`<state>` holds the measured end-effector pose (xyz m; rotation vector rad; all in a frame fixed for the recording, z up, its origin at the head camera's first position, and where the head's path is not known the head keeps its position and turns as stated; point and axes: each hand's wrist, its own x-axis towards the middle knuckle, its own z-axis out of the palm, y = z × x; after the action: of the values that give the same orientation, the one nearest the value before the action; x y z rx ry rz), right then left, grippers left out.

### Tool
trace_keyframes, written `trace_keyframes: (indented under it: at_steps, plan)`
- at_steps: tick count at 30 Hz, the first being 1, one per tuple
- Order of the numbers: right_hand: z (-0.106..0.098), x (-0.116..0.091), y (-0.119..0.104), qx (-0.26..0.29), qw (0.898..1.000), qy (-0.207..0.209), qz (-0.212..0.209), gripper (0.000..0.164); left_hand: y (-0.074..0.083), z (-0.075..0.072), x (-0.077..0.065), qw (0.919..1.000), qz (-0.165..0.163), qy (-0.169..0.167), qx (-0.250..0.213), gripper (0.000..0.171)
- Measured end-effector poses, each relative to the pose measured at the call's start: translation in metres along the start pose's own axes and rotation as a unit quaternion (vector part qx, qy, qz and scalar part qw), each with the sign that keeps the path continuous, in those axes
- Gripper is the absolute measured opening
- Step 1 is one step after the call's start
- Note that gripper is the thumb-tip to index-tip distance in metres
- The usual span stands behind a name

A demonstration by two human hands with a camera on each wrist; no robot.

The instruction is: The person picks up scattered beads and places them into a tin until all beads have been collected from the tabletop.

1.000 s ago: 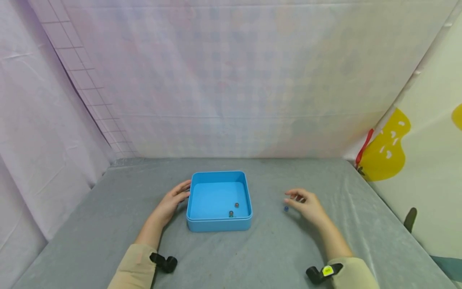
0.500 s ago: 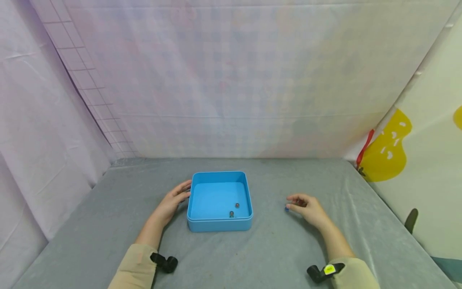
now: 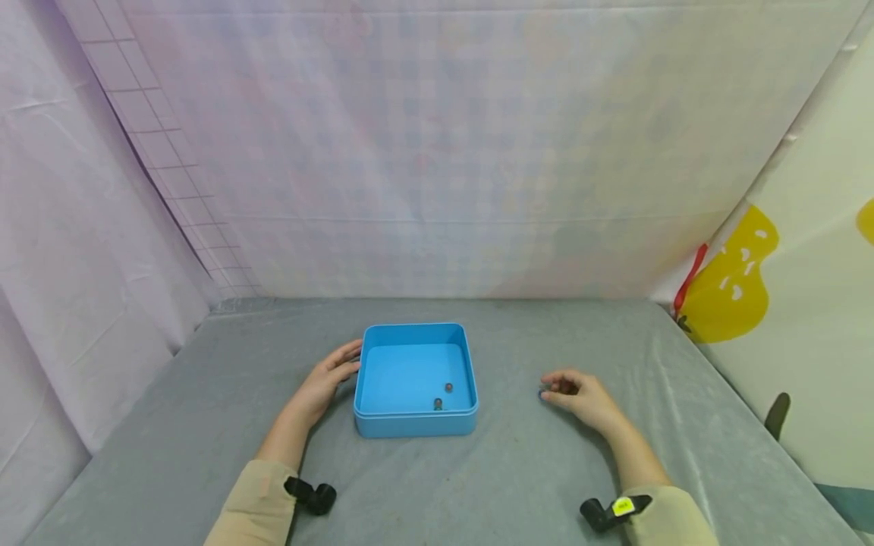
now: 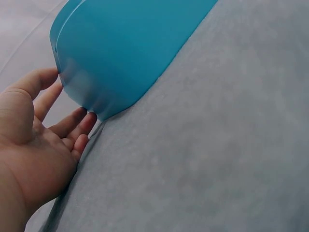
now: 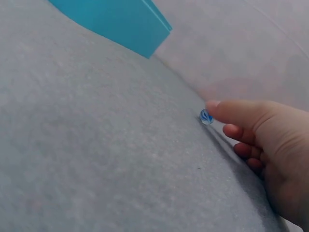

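A blue square box without a lid stands on the grey cloth, with a few small marbles inside near its front right. My left hand is at the box's left side. In the left wrist view its loosely extended fingertips touch the box wall. Right of the box, my right hand pinches a clear marble with blue swirls, down at the cloth. The thumb covers part of the marble, the index fingertip is hidden behind it, and the other fingers are curled.
Grey cloth covers the table. A pale checked curtain hangs behind it, and white sheets close off the sides. A black camera sits at each sleeve cuff.
My right hand has lowered slightly, and its thumb and fingers have closed in on the blue marble, which is now partly covered. The left hand and the box have stayed put.
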<state>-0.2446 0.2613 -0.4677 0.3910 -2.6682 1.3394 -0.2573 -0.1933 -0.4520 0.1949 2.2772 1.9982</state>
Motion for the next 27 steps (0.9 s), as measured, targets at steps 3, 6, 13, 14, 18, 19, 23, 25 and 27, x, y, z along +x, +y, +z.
trace_keyframes:
  at_steps: [3, 6, 13, 14, 18, 19, 23, 25, 27]
  plan:
    - [0.0002, 0.0003, 0.0009, -0.007, 1.000, -0.005, -0.001, 0.025, 0.0000, -0.0005, 0.0000, 1.0000, 0.000, -0.001, -0.001, 0.050]
    - [0.0002, 0.0004, 0.0005, -0.014, 1.000, -0.007, -0.004, 0.025, 0.0001, -0.0007, 0.0001, 1.0000, 0.001, -0.001, 0.000, 0.050]
    - [-0.0001, 0.0009, 0.0002, -0.028, 0.999, -0.015, -0.003, 0.024, -0.0004, 0.0000, 0.0010, 1.0000, -0.001, 0.002, 0.002, 0.050]
    - [0.0001, 0.0010, 0.0003, -0.030, 0.999, -0.015, -0.003, 0.023, -0.0004, 0.0001, 0.0010, 1.0000, -0.001, 0.003, 0.001, 0.050]
    - [0.0004, 0.0009, 0.0003, -0.042, 0.999, -0.013, -0.010, 0.020, -0.0003, 0.0000, 0.0012, 1.0000, 0.000, 0.004, 0.003, 0.050]
    - [0.0003, 0.0008, 0.0000, -0.046, 0.999, -0.013, -0.012, 0.019, -0.0001, 0.0001, 0.0011, 1.0000, 0.001, 0.005, 0.003, 0.050]
    - [0.0006, 0.0001, -0.0012, -0.057, 0.998, -0.011, -0.016, 0.016, 0.0004, 0.0002, 0.0002, 1.0000, 0.001, 0.006, 0.002, 0.050]
    - [0.0009, -0.0001, -0.0015, -0.061, 0.998, -0.010, -0.018, 0.015, 0.0003, 0.0002, -0.0001, 1.0000, 0.001, 0.005, 0.001, 0.050]
    - [0.0012, -0.0004, -0.0017, -0.062, 0.998, -0.008, -0.018, 0.014, 0.0001, 0.0001, -0.0002, 1.0000, 0.003, 0.002, 0.001, 0.050]
